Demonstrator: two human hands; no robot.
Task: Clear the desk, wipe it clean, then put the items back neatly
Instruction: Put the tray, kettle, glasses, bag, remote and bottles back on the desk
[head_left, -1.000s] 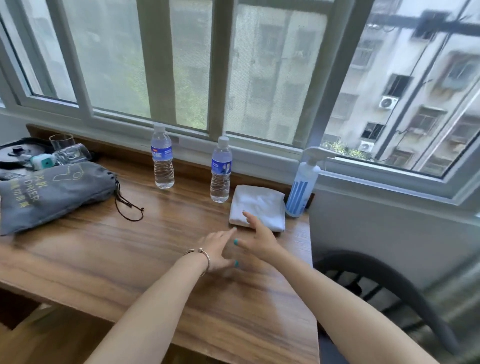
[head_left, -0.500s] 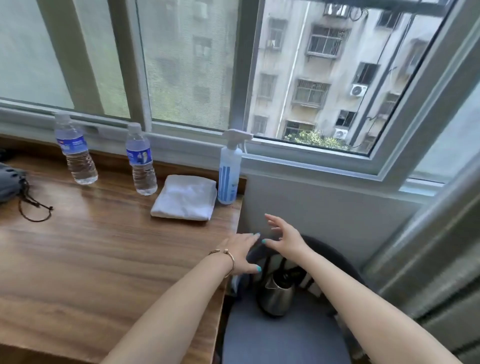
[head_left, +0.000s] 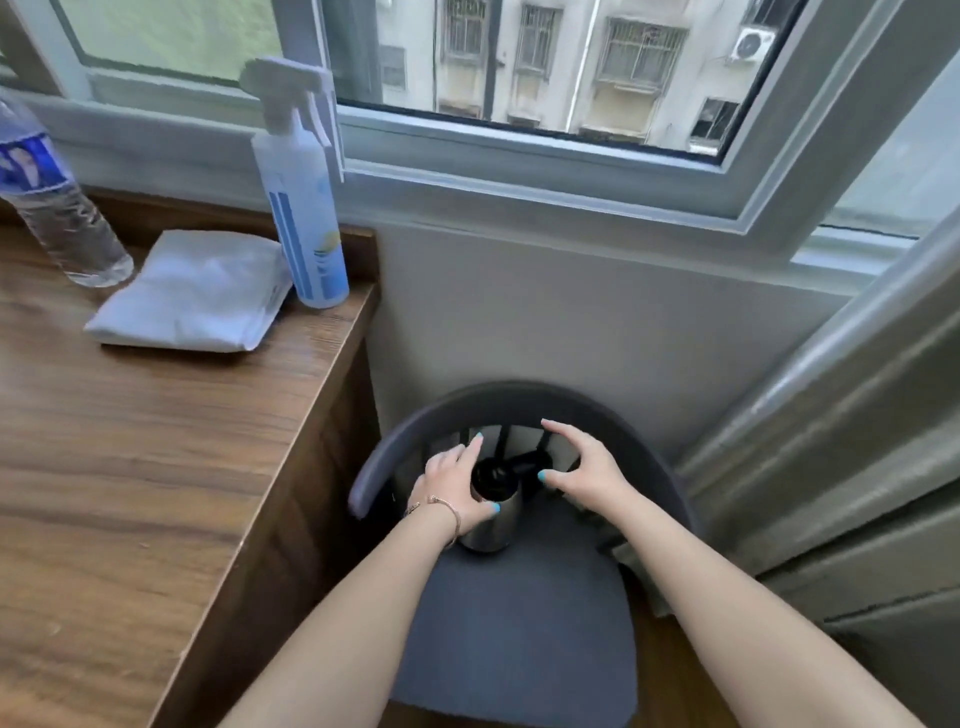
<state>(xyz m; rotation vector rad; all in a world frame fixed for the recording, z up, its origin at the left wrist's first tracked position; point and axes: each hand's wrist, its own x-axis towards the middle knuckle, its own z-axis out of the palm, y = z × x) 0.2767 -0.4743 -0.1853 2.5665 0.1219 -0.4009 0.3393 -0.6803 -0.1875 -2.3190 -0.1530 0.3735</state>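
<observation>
Steel kettle (head_left: 491, 525) standing upright on grey chair seat (head_left: 524, 623), right of the wooden surface (head_left: 156, 467), near the curved backrest. Long axis vertical; dark lid on top, black handle pointing far-right toward the backrest. Likely parked on the chair to free the surface for wiping.

Left hand (head_left: 457, 483) against the kettle's left flank, thumb hooked round the near rim, fingers reaching past the far side; grip looks closed round the upper body, though firmness cannot be told. Right hand (head_left: 582, 470) just right of the lid, fingers spread and curved, wide, holding nothing, thumb tip near the handle. Probably bracing for a two-handed lift, one hand on the body, the other heading for the handle.

On the surface: spray bottle (head_left: 304, 208) upright at far right corner, nozzle toward the window; folded white cloth (head_left: 192, 296) lying flat just left of it; water bottle (head_left: 54, 208) upright further left, at frame edge.

Judged stage: either clearing or returning items; cannot tell which.
</observation>
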